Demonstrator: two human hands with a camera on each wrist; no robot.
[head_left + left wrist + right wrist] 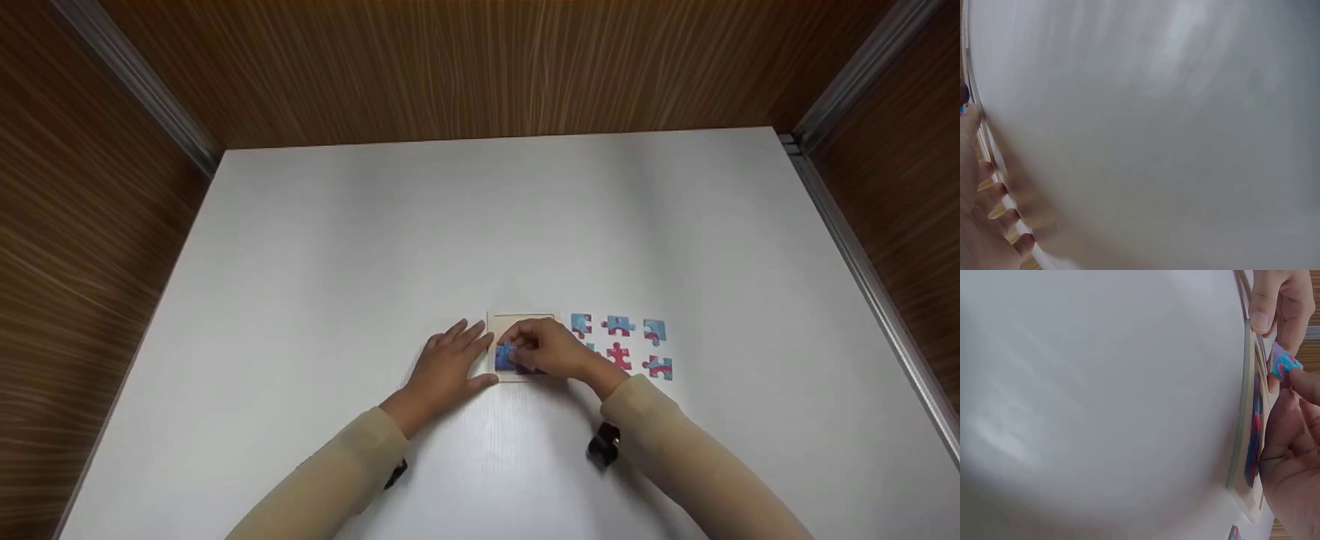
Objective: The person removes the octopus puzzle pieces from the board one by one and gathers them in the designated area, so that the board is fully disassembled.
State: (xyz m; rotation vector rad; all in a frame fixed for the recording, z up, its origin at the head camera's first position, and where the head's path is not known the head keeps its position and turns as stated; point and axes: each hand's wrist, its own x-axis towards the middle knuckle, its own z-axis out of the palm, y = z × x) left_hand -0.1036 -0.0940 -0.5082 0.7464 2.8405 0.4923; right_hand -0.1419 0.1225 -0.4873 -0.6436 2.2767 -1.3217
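A shallow wooden puzzle tray (523, 316) lies on the white table, with blue and red puzzle pieces (1254, 433) along its near side. My right hand (551, 349) is over the tray and pinches a light blue, pink and purple puzzle piece (1283, 363) between thumb and fingertips. That piece is tilted above the tray's left part in the right wrist view. My left hand (446, 367) rests at the tray's left edge with spread fingers, its thumb (1261, 320) touching the near left corner. My right hand hides much of the tray in the head view.
Loose puzzle pieces (619, 325) in blue and pink lie in rows right of the tray, some partly behind my right hand and forearm. Wood-grain panels (495, 71) border the table at the back and both sides.
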